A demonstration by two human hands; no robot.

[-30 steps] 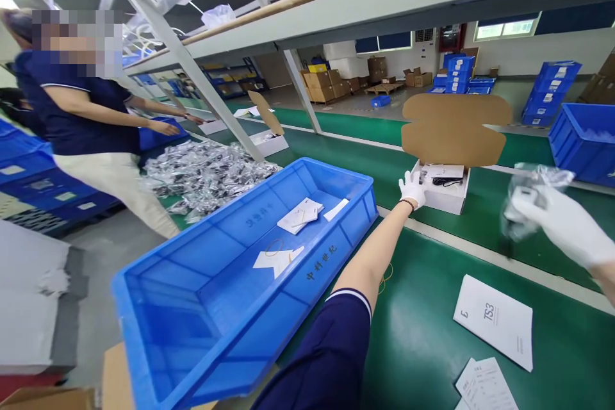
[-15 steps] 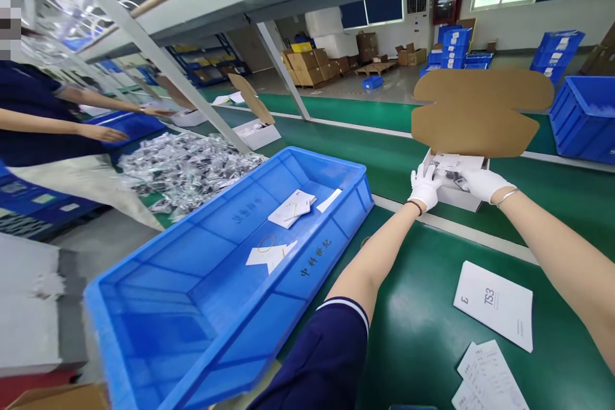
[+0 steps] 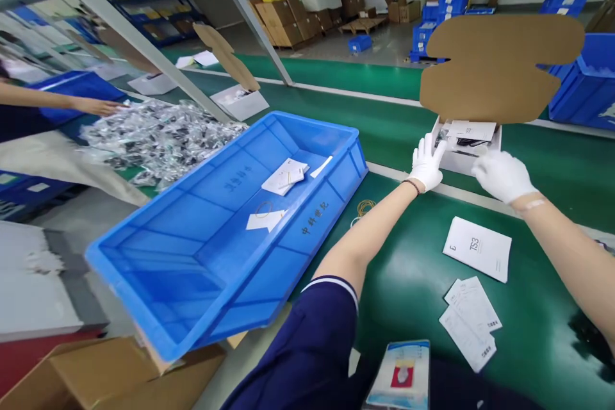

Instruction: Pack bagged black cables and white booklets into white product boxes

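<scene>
An open white carton [image 3: 460,162] with its brown cardboard lid [image 3: 500,70] raised stands on the green conveyor. Inside it, a white booklet [image 3: 473,131] lies over a dark item and clear plastic. My left hand [image 3: 426,165], in a white glove, is against the carton's left front corner with fingers spread. At the right front corner is my gloved right hand [image 3: 503,177], smeared by motion, so its fingers and anything in them cannot be made out. On the bench nearer me lie a TS3 booklet [image 3: 477,248] and several printed cards [image 3: 473,320].
A long blue bin [image 3: 206,333] on my left holds a few papers and a rubber band. Rubber bands [image 3: 366,207] lie beside it. Beyond are a heap of bagged parts [image 3: 163,141], another open carton [image 3: 240,102] and a co-worker's hand [image 3: 98,106]. Blue crates [image 3: 589,90] stand at right.
My right hand has come out of the carton toward its right front corner. My left hand has drawn back to the left edge. The view has tilted down; the co-worker's hand now reaches the heap.
</scene>
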